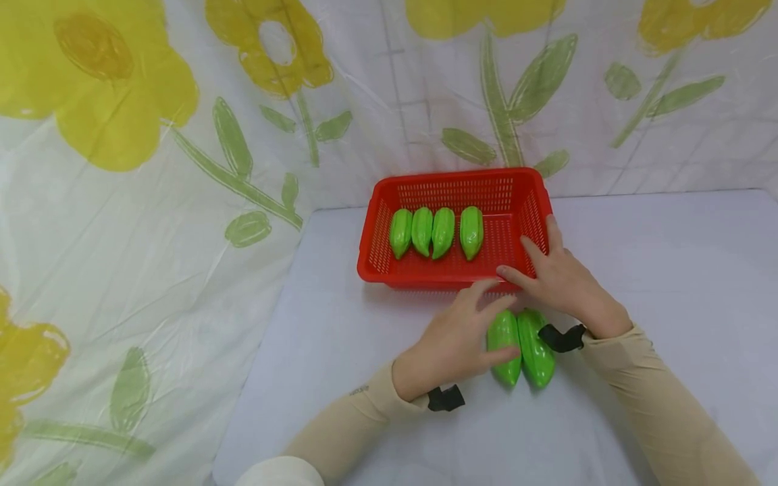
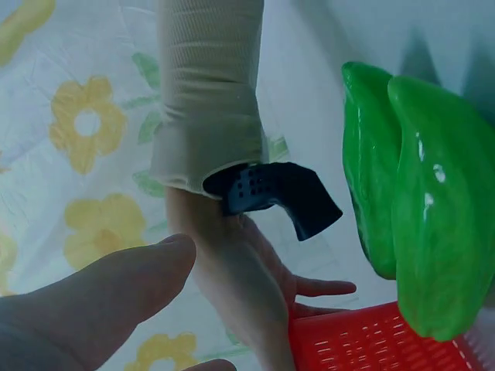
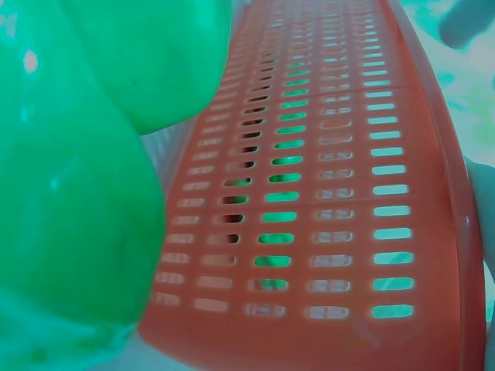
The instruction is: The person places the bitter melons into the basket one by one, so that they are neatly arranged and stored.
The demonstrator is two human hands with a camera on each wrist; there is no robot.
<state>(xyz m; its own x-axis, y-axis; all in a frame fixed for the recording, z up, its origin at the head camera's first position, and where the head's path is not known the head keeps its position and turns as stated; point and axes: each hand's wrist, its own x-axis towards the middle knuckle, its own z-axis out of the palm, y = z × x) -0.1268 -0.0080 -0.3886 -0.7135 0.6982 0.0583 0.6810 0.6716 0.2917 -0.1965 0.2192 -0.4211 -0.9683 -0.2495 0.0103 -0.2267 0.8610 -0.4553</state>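
My left hand (image 1: 456,337) hovers over the table with spread fingers, beside two green star fruits. Its fingertips come near the basket's front rim, and its thumb lies over the left star fruit (image 1: 504,344) as seen from the head. The right star fruit (image 1: 537,354) lies alongside that one. At the front right corner of a red plastic basket (image 1: 444,278), my right hand (image 1: 565,280) has its fingers apart over the rim. Several more star fruits (image 1: 442,233) stand in a row inside the basket. In the left wrist view, my left thumb (image 2: 116,297) holds nothing.
A white table (image 1: 656,270) carries the basket near its back edge. Behind and to the left hangs a white sheet (image 1: 182,283) printed with yellow flowers. Each wrist bears a black mount (image 1: 562,338).
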